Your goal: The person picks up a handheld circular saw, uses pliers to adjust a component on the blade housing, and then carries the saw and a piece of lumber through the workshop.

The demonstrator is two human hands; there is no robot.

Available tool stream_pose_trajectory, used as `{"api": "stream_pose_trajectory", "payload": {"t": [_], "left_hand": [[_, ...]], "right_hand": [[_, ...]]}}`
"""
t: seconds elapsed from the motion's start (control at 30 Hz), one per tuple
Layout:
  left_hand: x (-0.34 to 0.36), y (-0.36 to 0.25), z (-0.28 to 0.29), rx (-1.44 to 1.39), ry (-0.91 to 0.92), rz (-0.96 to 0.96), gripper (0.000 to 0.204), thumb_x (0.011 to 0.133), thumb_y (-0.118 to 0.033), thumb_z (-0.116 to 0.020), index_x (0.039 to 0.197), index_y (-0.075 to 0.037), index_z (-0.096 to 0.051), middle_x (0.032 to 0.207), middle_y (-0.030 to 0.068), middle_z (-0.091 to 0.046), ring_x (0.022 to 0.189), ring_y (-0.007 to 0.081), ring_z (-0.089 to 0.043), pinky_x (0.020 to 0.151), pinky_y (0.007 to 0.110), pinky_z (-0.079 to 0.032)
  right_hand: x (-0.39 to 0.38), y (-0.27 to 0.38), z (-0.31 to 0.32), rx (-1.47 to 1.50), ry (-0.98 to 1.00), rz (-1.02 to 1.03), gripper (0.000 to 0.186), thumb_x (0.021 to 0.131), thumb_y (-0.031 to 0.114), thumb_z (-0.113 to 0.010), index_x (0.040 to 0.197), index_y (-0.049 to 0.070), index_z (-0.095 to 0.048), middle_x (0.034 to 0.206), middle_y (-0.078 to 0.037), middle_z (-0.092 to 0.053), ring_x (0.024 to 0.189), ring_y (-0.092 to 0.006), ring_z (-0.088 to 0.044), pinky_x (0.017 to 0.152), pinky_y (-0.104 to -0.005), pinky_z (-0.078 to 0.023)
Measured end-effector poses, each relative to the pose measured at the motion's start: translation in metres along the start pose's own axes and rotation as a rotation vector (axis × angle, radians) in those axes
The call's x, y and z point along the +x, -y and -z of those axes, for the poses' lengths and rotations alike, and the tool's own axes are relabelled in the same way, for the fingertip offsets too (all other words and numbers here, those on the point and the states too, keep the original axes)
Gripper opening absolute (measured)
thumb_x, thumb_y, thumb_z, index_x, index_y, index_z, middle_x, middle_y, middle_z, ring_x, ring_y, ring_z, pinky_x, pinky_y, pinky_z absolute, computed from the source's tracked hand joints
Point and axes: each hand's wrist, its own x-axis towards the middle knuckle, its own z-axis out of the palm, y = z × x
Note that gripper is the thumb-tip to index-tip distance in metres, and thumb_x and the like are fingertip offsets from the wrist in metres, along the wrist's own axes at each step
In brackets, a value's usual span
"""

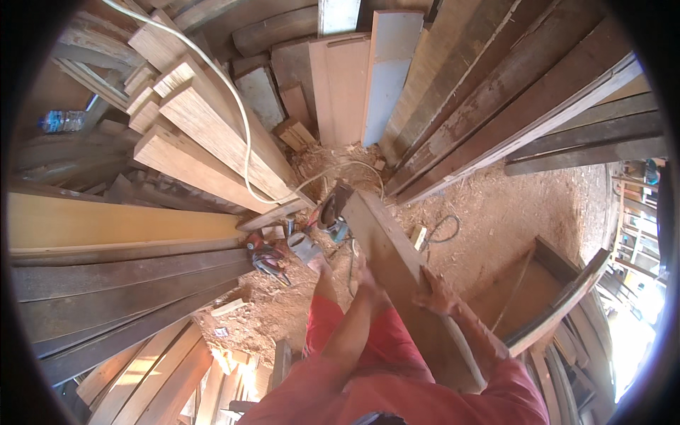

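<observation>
A long, thick wooden plank [397,265] slopes from my body down toward the sawdust-covered floor, its far end beside a dark block and a teal power tool [338,228]. My left hand [370,287] is closed at the plank's left edge, slightly blurred, its fingertips partly hidden. Across from it, my right hand [438,297] grips the right edge, fingers lying over the upper face. The underside of the plank is out of sight. On the floor to the left, near my foot, lies a red and dark power tool [265,256].
Stacked light boards [205,134] stand at the far left, with a pale cable [244,120] looped over them. Dark planks [134,280] lie at left. Tall boards [489,92] lean at far right. A wooden frame [567,301] sits right of me. Shavings cover the floor [496,219].
</observation>
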Motion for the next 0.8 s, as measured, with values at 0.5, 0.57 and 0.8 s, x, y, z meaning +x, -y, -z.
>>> {"api": "stream_pose_trajectory", "payload": {"t": [0.5, 0.57, 0.8], "left_hand": [[-0.181, -0.017, -0.035, 0.809, 0.59, -0.643, 0.073, 0.07, -0.025, -0.079, 0.132, -0.003, -0.047, 0.126, 0.0111, -0.057, 0.116, 0.026, -0.055, 0.097, 0.04, -0.047], [-0.231, -0.003, -0.059, 1.151, 0.563, -0.877, 0.069, 0.072, -0.028, -0.079, 0.13, -0.003, -0.051, 0.126, 0.0111, -0.058, 0.116, 0.0267, -0.055, 0.096, 0.039, -0.046], [-0.202, 0.043, -0.018, 1.529, 0.769, -0.984, 0.045, 0.081, -0.028, -0.073, 0.118, -0.004, -0.062, 0.112, 0.011, -0.067, 0.106, 0.0267, -0.061, 0.093, 0.038, -0.048]], "right_hand": [[-0.043, -0.01, -0.041, 1.184, 0.105, 0.322, 0.06, 0.1, 0.043, -0.047, 0.136, -0.005, -0.047, 0.112, -0.008, -0.064, 0.102, -0.0157, -0.056, 0.09, -0.0311, -0.042], [-0.039, 0.002, -0.039, 0.888, -0.205, 0.429, 0.048, 0.102, 0.037, -0.042, 0.123, -0.002, -0.059, 0.106, -0.009, -0.066, 0.097, -0.0182, -0.06, 0.085, -0.0328, -0.047], [-0.042, 0.024, -0.024, 0.691, -0.447, 0.56, 0.042, 0.102, 0.034, -0.045, 0.12, 0.0, -0.061, 0.103, -0.008, -0.067, 0.094, -0.0168, -0.061, 0.08, -0.0333, -0.05]]}}
